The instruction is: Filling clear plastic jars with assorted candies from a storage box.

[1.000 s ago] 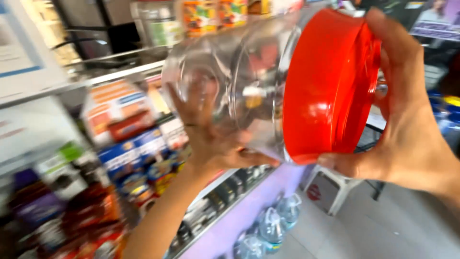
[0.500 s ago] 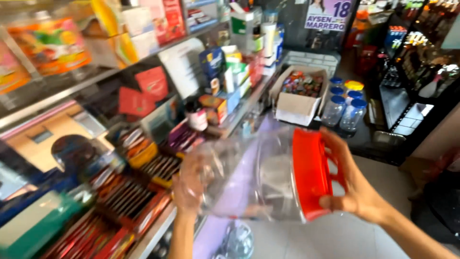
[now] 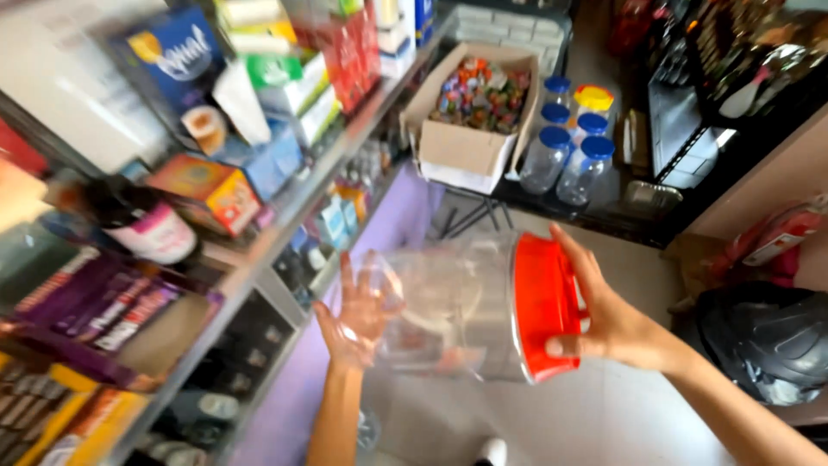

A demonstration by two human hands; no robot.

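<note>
I hold a large clear plastic jar [image 3: 453, 311] on its side between both hands, low in the middle of the view. Its red lid [image 3: 545, 306] faces right, and my right hand [image 3: 608, 319] grips the lid's rim. My left hand [image 3: 355, 315] presses flat against the jar's clear bottom, fingers spread. The jar looks empty.
Glass shelves [image 3: 285, 216] packed with boxes, packets and a dark bottle run along the left. A cardboard box of colourful sweets [image 3: 474, 112] and several blue- and yellow-lidded jars [image 3: 573, 142] stand on a dark stand ahead. A dark helmet-like thing [image 3: 763, 341] lies at the right.
The jar has come down from in front of my face to waist height. My view has tilted down and swung along the shelves. Both hands kept their hold.
</note>
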